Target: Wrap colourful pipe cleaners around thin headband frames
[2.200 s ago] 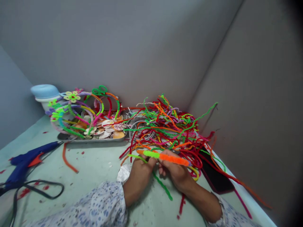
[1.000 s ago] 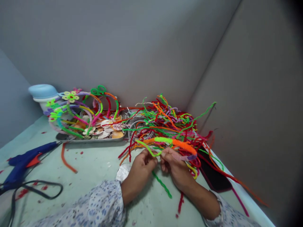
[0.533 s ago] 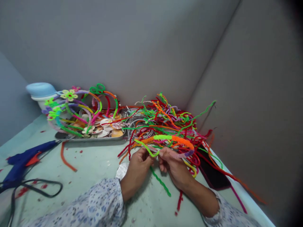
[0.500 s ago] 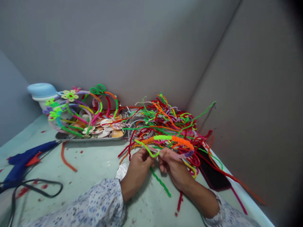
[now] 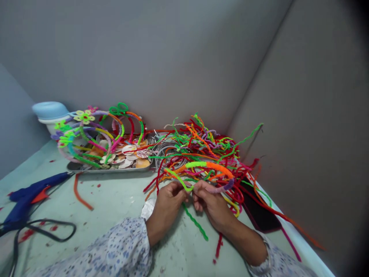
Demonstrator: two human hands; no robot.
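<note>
My left hand [image 5: 168, 202] pinches a lime green pipe cleaner [image 5: 179, 179] that sticks up past its fingertips. Right beside it, my right hand [image 5: 210, 198] is closed on the end of a curved band [image 5: 220, 168] wrapped in lime, orange and purple fuzzy wire. The fingertips of both hands nearly meet where the lime piece bends. Below them a darker green pipe cleaner [image 5: 196, 222] reaches down over the table. Behind the hands lies a tangled pile of coloured pipe cleaners [image 5: 201, 142].
A metal tray [image 5: 109, 169] at the left holds round discs and finished wrapped bands with flowers. Nearer are a blue glue gun [image 5: 37, 188] and its black cord. A blue-lidded container [image 5: 52, 115] stands behind; a dark flat object [image 5: 263, 215] lies right.
The curved band has shifted slightly left and its arc sits a little lower. The lime pipe cleaner has moved a little with the fingers. Both hands keep nearly the same place.
</note>
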